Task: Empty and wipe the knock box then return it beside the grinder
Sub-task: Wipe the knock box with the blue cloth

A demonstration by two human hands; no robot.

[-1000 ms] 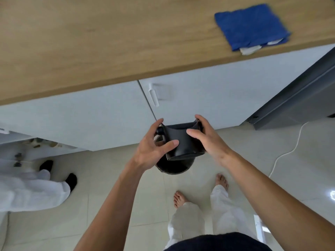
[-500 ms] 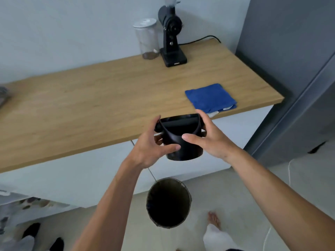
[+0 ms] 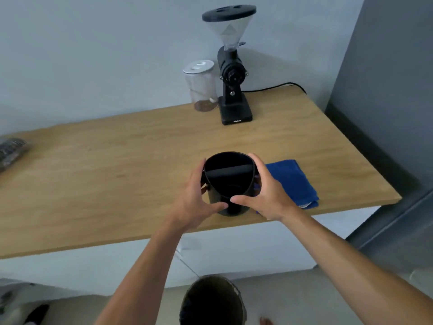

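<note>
The black knock box (image 3: pixel 228 181) is upright over the front part of the wooden counter (image 3: pixel 117 172), its bar across the open top and its inside dark. My left hand (image 3: pixel 194 200) grips its left side and my right hand (image 3: pixel 264 195) grips its right side. A folded blue cloth (image 3: pixel 293 181) lies on the counter just right of the box, partly behind my right hand. The black grinder (image 3: pixel 232 76) with a clear hopper stands at the back of the counter by the wall.
A clear jar (image 3: pixel 201 85) with a white lid stands left of the grinder. A round bin (image 3: pixel 210 301) sits on the floor below the counter edge. A grey tall unit (image 3: pixel 386 90) bounds the right side. A dark object (image 3: pixel 11 148) lies at the counter's far left.
Both hands have lifted the knock box from over the floor bin up to above the counter, beside the blue cloth. The view has tilted up to show the grinder.
</note>
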